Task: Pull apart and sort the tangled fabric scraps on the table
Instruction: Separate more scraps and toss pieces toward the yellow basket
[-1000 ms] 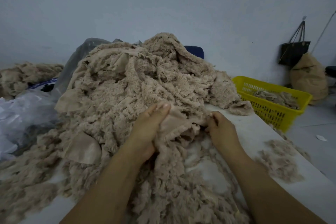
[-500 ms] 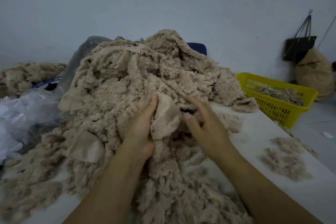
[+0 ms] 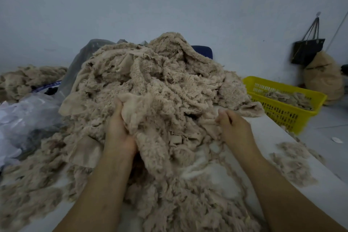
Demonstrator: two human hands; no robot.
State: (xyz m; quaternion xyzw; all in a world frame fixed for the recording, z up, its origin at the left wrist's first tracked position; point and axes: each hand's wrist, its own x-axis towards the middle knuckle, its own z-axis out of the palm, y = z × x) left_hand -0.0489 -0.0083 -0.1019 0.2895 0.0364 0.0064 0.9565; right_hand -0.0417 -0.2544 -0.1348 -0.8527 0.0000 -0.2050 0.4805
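While the left hand [image 3: 119,133] grips a beige fuzzy fabric scrap [image 3: 134,111], the right hand [image 3: 232,128] pinches the tangle [image 3: 178,122] stretched sideways between them.

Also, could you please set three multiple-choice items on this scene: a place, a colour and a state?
1. Where is the basket? A. right of the pile B. on the pile C. on the wall
2. What colour is the basket? A. red B. yellow C. blue
3. What are the left hand and right hand doing? A. lying flat B. hanging idle C. gripping fabric
1A, it stands beyond the table's right edge; 2B, its mesh walls are yellow; 3C, both hands' fingers curl into fabric.
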